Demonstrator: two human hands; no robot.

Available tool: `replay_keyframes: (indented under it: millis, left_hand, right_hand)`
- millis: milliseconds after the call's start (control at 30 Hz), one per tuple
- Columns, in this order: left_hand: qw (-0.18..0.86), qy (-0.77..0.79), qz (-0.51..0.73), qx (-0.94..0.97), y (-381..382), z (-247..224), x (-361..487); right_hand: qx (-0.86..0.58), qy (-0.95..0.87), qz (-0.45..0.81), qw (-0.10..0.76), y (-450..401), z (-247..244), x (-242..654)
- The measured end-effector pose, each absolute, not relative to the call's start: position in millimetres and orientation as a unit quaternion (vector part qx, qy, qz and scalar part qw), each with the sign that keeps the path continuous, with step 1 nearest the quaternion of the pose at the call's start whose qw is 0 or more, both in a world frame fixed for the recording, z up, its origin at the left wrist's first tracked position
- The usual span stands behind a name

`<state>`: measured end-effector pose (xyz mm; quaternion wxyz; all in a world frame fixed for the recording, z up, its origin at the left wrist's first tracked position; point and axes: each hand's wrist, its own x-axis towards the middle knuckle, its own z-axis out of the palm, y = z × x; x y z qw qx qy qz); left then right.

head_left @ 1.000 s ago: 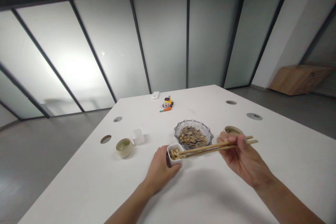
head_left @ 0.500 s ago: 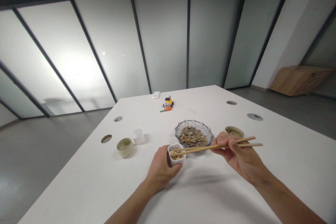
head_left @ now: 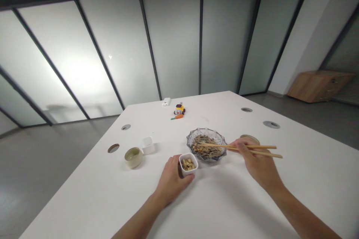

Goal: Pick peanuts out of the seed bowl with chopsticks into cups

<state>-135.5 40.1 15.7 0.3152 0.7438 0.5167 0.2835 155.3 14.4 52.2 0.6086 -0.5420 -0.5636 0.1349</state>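
Observation:
My left hand (head_left: pixel 173 179) is wrapped round a small white square cup (head_left: pixel 188 173) standing on the table. Inside it lie several pale tan pieces (head_left: pixel 187 164) that look like peanuts. My right hand (head_left: pixel 255 157) grips a pair of wooden chopsticks (head_left: pixel 259 147), whose tips reach over the scalloped glass bowl (head_left: pixel 221 139). Dark seed-like pieces (head_left: pixel 206 151) fill that bowl, with some yellowish bits among them. Whether the tips pinch anything is too small to tell. Behind the right hand, a greenish bowl (head_left: pixel 249 136) is mostly hidden.
Left of my left hand stand a green ceramic cup (head_left: pixel 133 158) and a white square cup (head_left: pixel 147 145). Farther back lie a toy carrot (head_left: pixel 177 117), a yellow toy vehicle (head_left: pixel 180 109) and a white device (head_left: pixel 166 101). Round holes pierce the white table (head_left: pixel 112 194) near both sides.
The chopstick tips have left the white cup and swung up and right over the glass bowl. My right hand has shifted slightly right; my left hand stays around the cup.

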Motion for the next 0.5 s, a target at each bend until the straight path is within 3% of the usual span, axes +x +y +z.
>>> replay_keyframes:
  millis: [100,500]
  left_hand:
    - [0.317,0.514,0.288,0.743,40,16,-136]
    - [0.317,0.513,0.289,0.744,40,16,-135]
  right_hand:
    - [-0.525,-0.631,0.050,0.569,17,48,155]
    - [-0.501,-0.663,0.074,0.552,25,31,152]
